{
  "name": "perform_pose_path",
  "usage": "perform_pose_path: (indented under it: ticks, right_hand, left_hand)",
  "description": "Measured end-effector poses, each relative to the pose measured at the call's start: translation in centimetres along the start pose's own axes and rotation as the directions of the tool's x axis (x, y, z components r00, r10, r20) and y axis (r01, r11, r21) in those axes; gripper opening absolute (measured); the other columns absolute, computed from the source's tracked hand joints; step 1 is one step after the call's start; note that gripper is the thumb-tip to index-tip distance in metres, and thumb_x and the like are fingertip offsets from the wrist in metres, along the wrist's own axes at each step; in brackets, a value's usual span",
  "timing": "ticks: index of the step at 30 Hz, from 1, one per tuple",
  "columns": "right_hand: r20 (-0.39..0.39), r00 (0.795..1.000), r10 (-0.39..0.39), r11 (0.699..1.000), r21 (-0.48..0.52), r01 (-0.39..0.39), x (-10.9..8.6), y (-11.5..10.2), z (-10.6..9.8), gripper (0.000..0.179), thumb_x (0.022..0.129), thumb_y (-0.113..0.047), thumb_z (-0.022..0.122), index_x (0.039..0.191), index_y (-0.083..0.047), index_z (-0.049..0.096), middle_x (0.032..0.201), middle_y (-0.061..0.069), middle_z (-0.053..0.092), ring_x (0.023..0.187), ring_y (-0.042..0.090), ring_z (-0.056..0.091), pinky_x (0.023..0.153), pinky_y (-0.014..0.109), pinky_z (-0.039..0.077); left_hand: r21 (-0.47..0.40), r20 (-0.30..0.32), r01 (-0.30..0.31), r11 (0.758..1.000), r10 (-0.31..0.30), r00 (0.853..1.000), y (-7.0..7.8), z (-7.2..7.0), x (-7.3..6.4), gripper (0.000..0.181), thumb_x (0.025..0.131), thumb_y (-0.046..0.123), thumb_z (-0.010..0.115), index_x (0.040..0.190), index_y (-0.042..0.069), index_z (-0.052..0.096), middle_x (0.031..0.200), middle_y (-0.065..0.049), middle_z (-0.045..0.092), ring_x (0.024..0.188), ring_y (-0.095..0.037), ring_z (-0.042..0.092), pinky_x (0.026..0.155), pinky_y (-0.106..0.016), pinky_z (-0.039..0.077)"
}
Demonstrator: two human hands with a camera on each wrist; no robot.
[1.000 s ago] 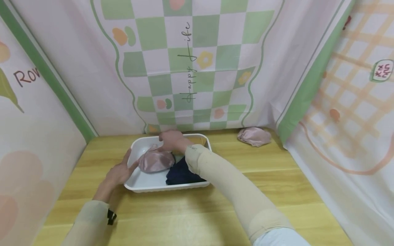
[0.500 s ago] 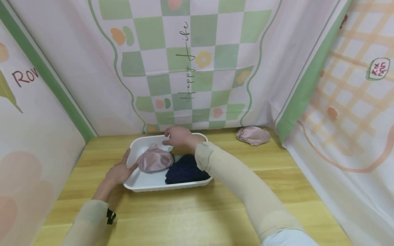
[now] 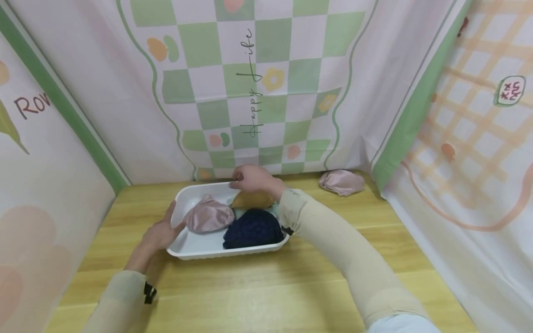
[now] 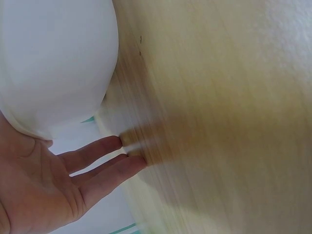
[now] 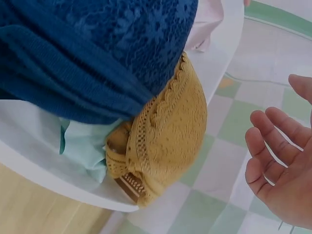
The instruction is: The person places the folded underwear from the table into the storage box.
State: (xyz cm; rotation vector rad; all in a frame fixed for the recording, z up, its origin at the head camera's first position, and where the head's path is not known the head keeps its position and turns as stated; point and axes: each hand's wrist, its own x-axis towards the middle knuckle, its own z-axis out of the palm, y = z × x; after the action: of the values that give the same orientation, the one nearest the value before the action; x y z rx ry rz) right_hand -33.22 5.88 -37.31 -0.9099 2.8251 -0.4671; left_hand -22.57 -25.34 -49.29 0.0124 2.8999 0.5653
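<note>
A white tray (image 3: 204, 254) holds folded cloth pieces. At its left end my left hand (image 3: 160, 236) rests with the thumb at the rim; in the left wrist view straight fingers (image 4: 105, 180) reach down beside it to the table. My right hand (image 3: 260, 179) hovers over the back rim, its fingers loosely bent and holding nothing in the right wrist view. Nearest it is a mustard lace bra-like piece (image 5: 178, 131). In front lies a navy lace folded piece (image 3: 253, 229), with pale mint cloth (image 5: 85, 146) partly hidden underneath. A shiny pink satin piece (image 3: 210, 216) sits on the left.
Another pink satin piece (image 3: 342, 182) lies on the wooden table (image 3: 233, 296) at the back right, outside the tray. Printed curtains (image 3: 266, 111) enclose the table's back and both sides.
My right hand has moved right and back, from beside the pink piece to over the back rim, uncovering the mustard and navy pieces. The left hand has stayed at the tray's left end.
</note>
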Motion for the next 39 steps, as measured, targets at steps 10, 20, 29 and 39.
perform_pose_path:
  ticks: [10, 20, 29, 39]
  right_hand:
    - [-0.044, 0.999, 0.011, 0.997, 0.075, -0.007, -1.2, 1.9, -1.0, 0.042, 0.096, -0.046, 0.060, 0.123, -0.015, 0.067, 0.118, 0.004, 0.074, 0.110, 0.020, 0.068, 0.098, 0.037, 0.053]
    - [-0.054, 0.998, 0.032, 0.988, 0.153, -0.024, -2.3, 3.3, -2.0, 0.046, 0.097, -0.046, 0.057, 0.126, -0.012, 0.066, 0.123, 0.009, 0.071, 0.113, 0.025, 0.066, 0.099, 0.041, 0.052]
    - [-0.071, 0.996, 0.047, 0.976, 0.217, -0.030, -3.3, 4.4, -2.7, 0.046, 0.098, -0.043, 0.058, 0.128, -0.009, 0.066, 0.122, 0.010, 0.071, 0.111, 0.026, 0.066, 0.095, 0.042, 0.053]
    - [-0.111, 0.992, 0.054, 0.968, 0.250, -0.025, -4.6, 6.4, -3.5, 0.047, 0.099, -0.039, 0.058, 0.131, -0.005, 0.064, 0.123, 0.014, 0.070, 0.113, 0.028, 0.065, 0.098, 0.044, 0.052]
  left_hand:
    - [0.001, 0.006, 0.007, 1.000, -0.007, 1.000, 0.0, 0.0, -0.1, 0.090, 0.102, 0.059, 0.037, 0.159, 0.012, -0.016, 0.134, -0.040, 0.053, 0.100, -0.052, 0.065, 0.080, -0.058, 0.054]
    - [-0.012, 0.004, 0.008, 1.000, -0.008, 1.000, 0.1, -0.2, -0.2, 0.090, 0.102, 0.056, 0.038, 0.159, 0.012, -0.015, 0.134, -0.040, 0.053, 0.100, -0.051, 0.066, 0.081, -0.058, 0.053]
    - [-0.015, 0.021, 0.018, 1.000, -0.018, 1.000, 0.3, -0.2, -0.4, 0.091, 0.102, 0.056, 0.038, 0.159, 0.012, -0.016, 0.138, -0.040, 0.050, 0.101, -0.051, 0.065, 0.081, -0.058, 0.053]
    - [-0.018, 0.023, 0.019, 1.000, -0.018, 1.000, 0.4, -0.4, -0.4, 0.091, 0.102, 0.057, 0.038, 0.158, 0.012, -0.017, 0.137, -0.041, 0.049, 0.100, -0.051, 0.065, 0.082, -0.058, 0.053]
